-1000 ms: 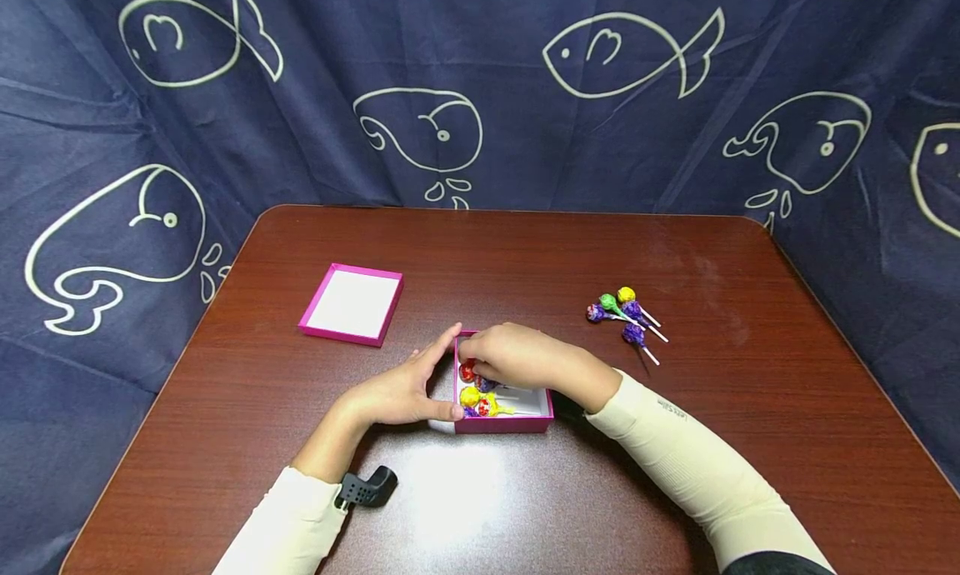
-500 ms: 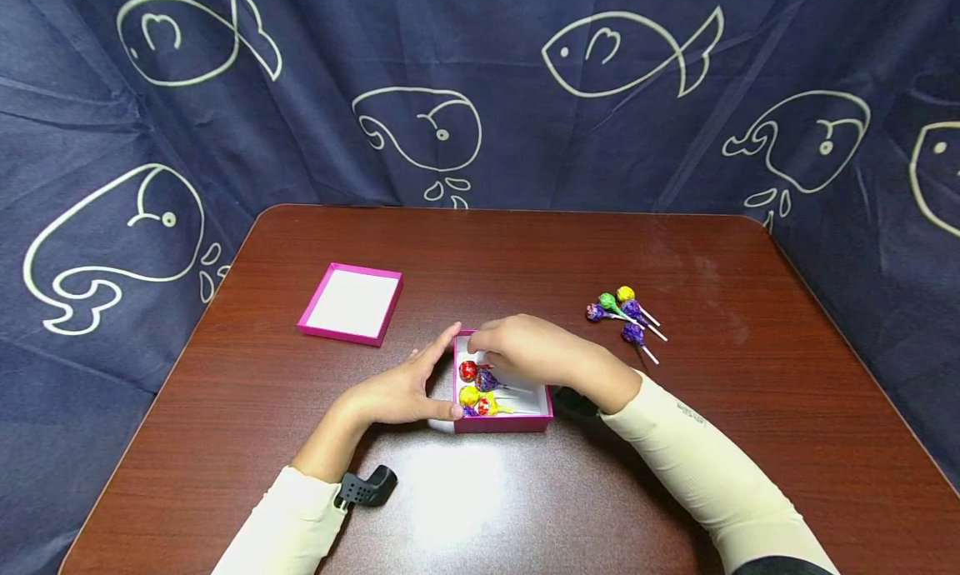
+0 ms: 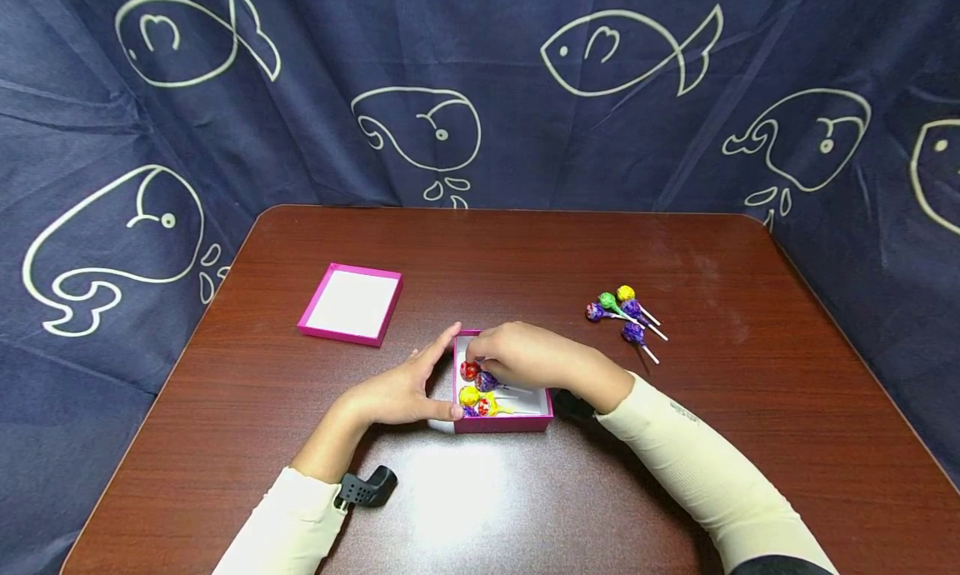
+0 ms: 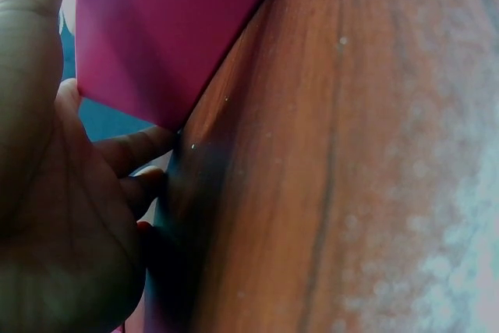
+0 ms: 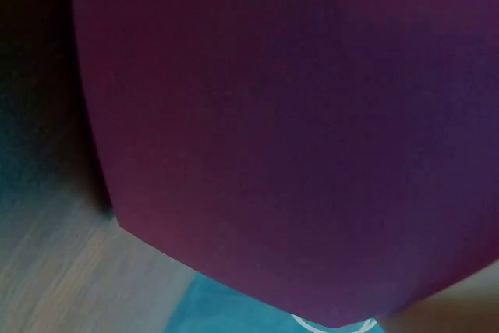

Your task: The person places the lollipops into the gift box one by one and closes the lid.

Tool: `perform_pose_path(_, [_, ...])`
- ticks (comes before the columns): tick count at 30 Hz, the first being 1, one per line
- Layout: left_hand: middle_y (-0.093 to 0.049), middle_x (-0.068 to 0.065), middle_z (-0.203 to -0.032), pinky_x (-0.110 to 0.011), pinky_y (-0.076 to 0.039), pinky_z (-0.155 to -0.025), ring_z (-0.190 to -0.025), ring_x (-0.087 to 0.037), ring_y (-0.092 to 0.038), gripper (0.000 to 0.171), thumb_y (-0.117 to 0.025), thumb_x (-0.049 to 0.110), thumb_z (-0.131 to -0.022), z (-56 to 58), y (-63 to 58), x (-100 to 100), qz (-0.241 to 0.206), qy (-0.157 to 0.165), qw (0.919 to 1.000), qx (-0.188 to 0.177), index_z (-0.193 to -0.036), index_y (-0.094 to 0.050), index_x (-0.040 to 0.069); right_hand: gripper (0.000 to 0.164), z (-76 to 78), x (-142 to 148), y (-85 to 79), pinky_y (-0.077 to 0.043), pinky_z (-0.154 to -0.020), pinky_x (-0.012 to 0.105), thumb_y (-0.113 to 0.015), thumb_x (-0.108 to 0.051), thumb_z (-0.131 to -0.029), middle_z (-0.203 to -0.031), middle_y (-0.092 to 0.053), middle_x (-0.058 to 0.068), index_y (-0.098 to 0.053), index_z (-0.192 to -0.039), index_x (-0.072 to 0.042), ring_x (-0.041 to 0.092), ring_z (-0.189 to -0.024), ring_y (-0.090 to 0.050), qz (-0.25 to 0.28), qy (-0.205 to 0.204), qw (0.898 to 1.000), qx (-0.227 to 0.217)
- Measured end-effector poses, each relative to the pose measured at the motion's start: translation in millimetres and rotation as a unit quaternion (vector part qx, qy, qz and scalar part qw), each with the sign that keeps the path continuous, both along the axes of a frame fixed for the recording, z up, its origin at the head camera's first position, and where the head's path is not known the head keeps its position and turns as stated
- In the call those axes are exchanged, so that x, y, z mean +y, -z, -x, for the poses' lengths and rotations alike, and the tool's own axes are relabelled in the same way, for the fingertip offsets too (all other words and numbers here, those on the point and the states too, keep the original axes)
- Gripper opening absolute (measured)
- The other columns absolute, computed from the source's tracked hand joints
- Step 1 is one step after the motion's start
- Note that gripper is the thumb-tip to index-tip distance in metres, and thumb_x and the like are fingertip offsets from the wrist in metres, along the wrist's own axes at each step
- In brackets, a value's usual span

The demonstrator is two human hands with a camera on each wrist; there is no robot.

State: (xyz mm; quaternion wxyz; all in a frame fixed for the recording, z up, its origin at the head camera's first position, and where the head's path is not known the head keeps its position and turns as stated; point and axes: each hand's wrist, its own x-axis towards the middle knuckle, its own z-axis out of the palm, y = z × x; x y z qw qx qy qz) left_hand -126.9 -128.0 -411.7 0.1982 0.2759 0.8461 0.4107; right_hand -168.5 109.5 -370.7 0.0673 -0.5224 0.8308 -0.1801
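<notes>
A pink box (image 3: 501, 425) with a white inside stands on the table, holding several lollipops. My left hand (image 3: 397, 390) spans its left side, straight thumb at the near corner and index finger at the far one. In the left wrist view, fingers of the left hand (image 4: 86, 193) lie beside the box's pink wall (image 4: 164, 33). My right hand (image 3: 528, 354) reaches into the box, its curled fingers pinching a red lollipop (image 3: 470, 371) near its stick; the fingertips are partly hidden. Close by lie a purple lollipop (image 3: 486, 382) and yellow lollipops (image 3: 469, 396). The right wrist view shows mainly the box wall (image 5: 273, 130).
To the back left lies the pink lid (image 3: 352, 304), white inside facing up. Several lollipops form a loose pile at the right, among them a green lollipop (image 3: 607, 301) and a purple lollipop (image 3: 633, 333). A dark blue curtain (image 3: 510, 158) hangs behind the table.
My right hand rose slightly off the red lollipop, then came back down to it. The red lollipop has shifted slightly right. My left hand and the box have stayed still.
</notes>
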Motion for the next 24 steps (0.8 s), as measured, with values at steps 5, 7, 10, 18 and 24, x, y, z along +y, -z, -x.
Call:
perform_pose_path(5, [-0.013,-0.008,-0.165,-0.056,-0.002,-0.118,-0.149,-0.03,-0.011,0.112,-0.08,0.039,-0.083,-0.4,-1.4,0.1,0.003,0.0,1.0,-0.001,-0.161,-0.003,0.021,0.011,0.8,-1.0,1.3,-0.051,-0.071,0.028,-0.065,0.001,-0.09,-0.084,-0.064,-0.004,-0.069,-0.095,-0.008,0.009,-0.074,-0.056,-0.014,-0.001,1.0,-0.008])
perform_pose_path(7, [-0.013,-0.008,-0.165,-0.055,-0.002,-0.118,-0.149,-0.03,-0.011,0.112,-0.08,0.04,-0.083,-0.4,-1.3,0.0,0.004,-0.001,1.0,-0.001,-0.161,-0.002,0.021,0.01,0.8,-1.5,1.1,-0.051,-0.071,0.028,-0.066,0.0,-0.091,-0.084,-0.065,-0.005,-0.069,-0.095,-0.009,0.009,-0.074,-0.056,-0.017,-0.001,1.0,-0.011])
perform_pose_path(10, [-0.014,-0.009,-0.164,-0.056,-0.002,-0.118,-0.149,-0.031,-0.011,0.112,-0.08,0.041,-0.083,-0.4,-0.7,-0.2,0.004,0.0,1.0,0.0,-0.161,-0.002,0.022,0.009,0.7,-1.9,0.7,-0.051,-0.071,0.028,-0.066,-0.001,-0.091,-0.084,-0.065,-0.006,-0.069,-0.095,-0.009,0.008,-0.073,-0.056,-0.02,-0.006,1.0,-0.009])
perform_pose_path(18, [-0.014,-0.009,-0.164,-0.056,-0.003,-0.118,-0.149,-0.031,-0.011,0.111,-0.079,0.041,-0.084,-0.6,-1.2,0.2,0.007,-0.001,1.0,-0.001,-0.161,-0.002,0.023,0.005,1.4,-1.5,-0.4,-0.051,-0.072,0.025,-0.069,-0.008,-0.092,-0.086,-0.066,-0.008,-0.069,-0.097,-0.009,0.005,-0.076,-0.057,-0.029,-0.018,0.999,-0.024])
perform_pose_path(24, [-0.015,-0.009,-0.164,-0.057,-0.004,-0.118,-0.149,-0.032,-0.012,0.111,-0.08,0.04,-0.083,-1.0,-0.6,0.3,0.009,-0.001,1.0,0.001,-0.161,-0.003,0.021,0.006,0.2,2.8,-10.6,-0.049,-0.071,0.024,-0.068,-0.009,-0.092,-0.087,-0.064,-0.007,-0.069,-0.097,-0.008,0.008,-0.075,-0.056,0.001,-0.033,0.999,-0.034])
